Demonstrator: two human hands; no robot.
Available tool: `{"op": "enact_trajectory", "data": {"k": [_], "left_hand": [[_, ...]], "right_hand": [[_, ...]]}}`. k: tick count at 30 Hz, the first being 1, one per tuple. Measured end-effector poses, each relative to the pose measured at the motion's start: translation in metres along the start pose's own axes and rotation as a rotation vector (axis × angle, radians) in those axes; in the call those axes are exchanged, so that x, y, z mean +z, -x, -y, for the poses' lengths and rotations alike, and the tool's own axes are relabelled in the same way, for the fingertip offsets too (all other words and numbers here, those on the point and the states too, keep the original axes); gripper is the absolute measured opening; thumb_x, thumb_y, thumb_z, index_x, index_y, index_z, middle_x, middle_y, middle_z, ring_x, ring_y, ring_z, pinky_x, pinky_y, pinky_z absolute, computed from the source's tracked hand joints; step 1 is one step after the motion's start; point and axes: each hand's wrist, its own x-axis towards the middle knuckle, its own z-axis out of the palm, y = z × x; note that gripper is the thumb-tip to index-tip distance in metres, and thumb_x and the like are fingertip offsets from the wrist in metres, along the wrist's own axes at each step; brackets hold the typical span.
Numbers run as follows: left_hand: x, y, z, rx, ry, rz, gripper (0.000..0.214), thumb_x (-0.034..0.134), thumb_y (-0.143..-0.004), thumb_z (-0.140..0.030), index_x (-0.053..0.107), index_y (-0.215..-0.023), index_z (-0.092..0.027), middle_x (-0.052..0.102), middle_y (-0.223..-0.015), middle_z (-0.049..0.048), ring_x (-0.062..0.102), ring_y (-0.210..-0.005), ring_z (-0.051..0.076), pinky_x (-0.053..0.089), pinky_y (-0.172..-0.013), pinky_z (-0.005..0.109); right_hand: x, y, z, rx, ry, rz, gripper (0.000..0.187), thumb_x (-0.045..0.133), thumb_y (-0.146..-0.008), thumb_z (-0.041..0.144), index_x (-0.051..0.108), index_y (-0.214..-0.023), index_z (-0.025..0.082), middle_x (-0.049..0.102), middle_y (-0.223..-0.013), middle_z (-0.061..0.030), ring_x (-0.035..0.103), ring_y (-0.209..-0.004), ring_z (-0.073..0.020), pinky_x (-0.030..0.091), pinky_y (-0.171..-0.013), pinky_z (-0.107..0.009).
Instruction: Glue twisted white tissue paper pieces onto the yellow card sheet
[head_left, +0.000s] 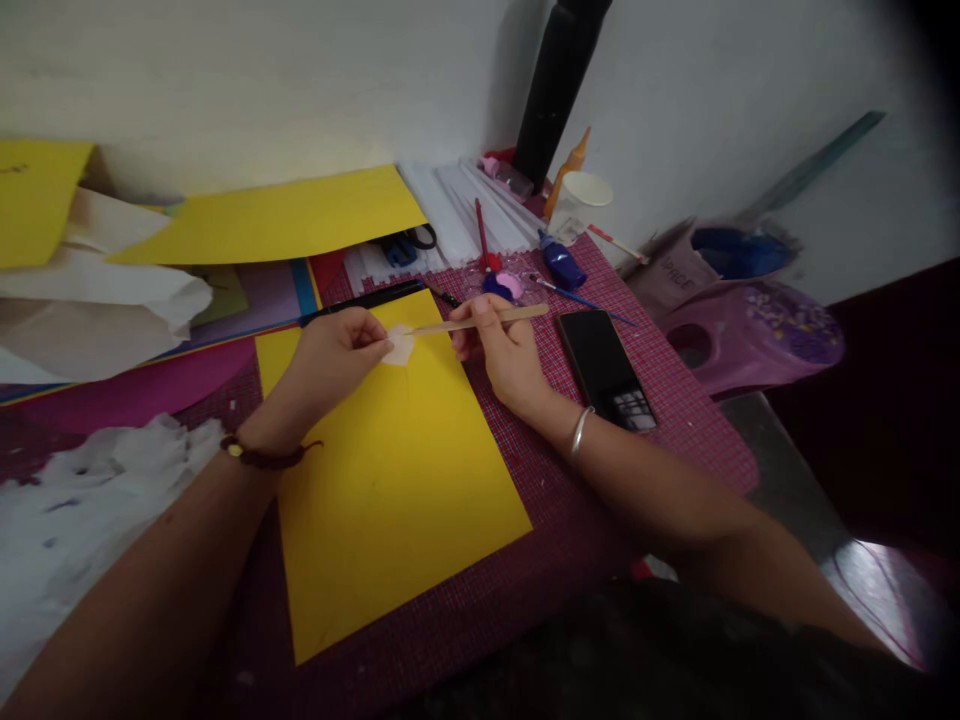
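Between thumb and fingers, my left hand [341, 350] pinches a small white piece of paper [400, 346] over the upper part of a yellow sheet [397, 490]. My right hand [499, 350] grips a thin, flat wooden stick [517, 314] like a pen. The stick points left, and its tip meets the white piece or lies just over it. Beyond my right hand are dabs of dark blue and pink paint [508, 287]. A phone [606, 368] with a dark screen lies to the right of that hand.
Paintbrushes [585, 301], a blue paint bottle [561, 260], an orange bottle [568, 172] and a white cup [586, 190] stand or lie toward the back right. Blue-handled scissors [401, 248] rest behind. Crumpled white material [97, 520] and coloured sheets fill the left. A pink chair [750, 335] is beyond the table.
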Motion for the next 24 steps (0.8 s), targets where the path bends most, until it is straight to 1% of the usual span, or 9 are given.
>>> {"op": "enact_trajectory", "data": {"k": [4, 9, 12, 15, 18, 21, 24], "left_hand": [[0.003, -0.001, -0.001, 0.014, -0.039, -0.034, 0.013, 0.067, -0.073, -0.029, 0.06, -0.067, -0.02, 0.058, -0.062, 0.0006, 0.046, -0.056, 0.014, 0.031, -0.053, 0.027], [0.008, -0.003, 0.005, 0.012, 0.039, -0.057, 0.016, 0.067, -0.074, -0.034, 0.061, -0.07, -0.02, 0.061, -0.066, 0.0019, 0.048, -0.059, 0.015, 0.032, -0.053, 0.026], [0.011, -0.005, 0.01, 0.005, 0.069, -0.075, 0.016, 0.069, -0.075, -0.034, 0.062, -0.071, -0.021, 0.062, -0.069, 0.0033, 0.05, -0.061, 0.017, 0.033, -0.055, 0.028], [0.013, -0.006, 0.011, -0.007, 0.099, -0.094, 0.015, 0.071, -0.076, -0.031, 0.061, -0.069, -0.022, 0.061, -0.068, 0.0032, 0.05, -0.06, 0.017, 0.032, -0.054, 0.029], [0.014, -0.005, 0.01, 0.011, 0.136, -0.129, 0.017, 0.074, -0.076, -0.031, 0.061, -0.069, -0.022, 0.061, -0.067, 0.0025, 0.049, -0.06, 0.017, 0.032, -0.055, 0.029], [0.012, -0.002, 0.009, 0.006, 0.147, -0.199, 0.016, 0.07, -0.081, -0.034, 0.062, -0.076, -0.02, 0.06, -0.069, 0.0015, 0.049, -0.063, 0.016, 0.033, -0.057, 0.028], [0.009, 0.0, 0.011, -0.054, 0.15, -0.221, 0.016, 0.063, -0.085, -0.035, 0.061, -0.08, -0.02, 0.054, -0.067, -0.0007, 0.045, -0.061, 0.016, 0.032, -0.058, 0.028]], "right_hand": [[0.002, 0.003, 0.0, -0.049, 0.067, 0.099, 0.05, 0.046, -0.1, 0.07, 0.062, -0.09, 0.024, 0.058, -0.07, 0.0022, 0.055, -0.062, -0.0109, 0.049, -0.06, -0.025], [0.003, 0.003, -0.007, -0.119, 0.122, 0.191, 0.05, 0.045, -0.1, 0.07, 0.061, -0.09, 0.024, 0.061, -0.077, 0.0005, 0.058, -0.067, -0.0124, 0.049, -0.063, -0.028], [0.003, 0.003, -0.01, -0.131, 0.161, 0.222, 0.046, 0.045, -0.102, 0.066, 0.062, -0.093, 0.023, 0.063, -0.081, -0.0007, 0.059, -0.072, -0.0132, 0.049, -0.066, -0.028], [0.002, 0.002, -0.012, -0.136, 0.223, 0.245, 0.042, 0.044, -0.104, 0.061, 0.063, -0.097, 0.024, 0.064, -0.083, -0.0013, 0.059, -0.075, -0.0142, 0.048, -0.067, -0.029], [0.002, 0.001, -0.012, -0.158, 0.284, 0.277, 0.033, 0.048, -0.104, 0.052, 0.065, -0.1, 0.024, 0.066, -0.086, -0.0021, 0.061, -0.078, -0.0155, 0.049, -0.07, -0.029], [0.001, 0.001, -0.011, -0.201, 0.322, 0.307, 0.023, 0.051, -0.104, 0.04, 0.067, -0.101, 0.024, 0.068, -0.093, -0.0032, 0.063, -0.084, -0.0169, 0.051, -0.076, -0.031], [0.001, 0.002, -0.01, -0.258, 0.379, 0.328, 0.018, 0.052, -0.103, 0.033, 0.067, -0.102, 0.025, 0.07, -0.099, -0.0041, 0.064, -0.09, -0.0182, 0.052, -0.086, -0.035]]}}
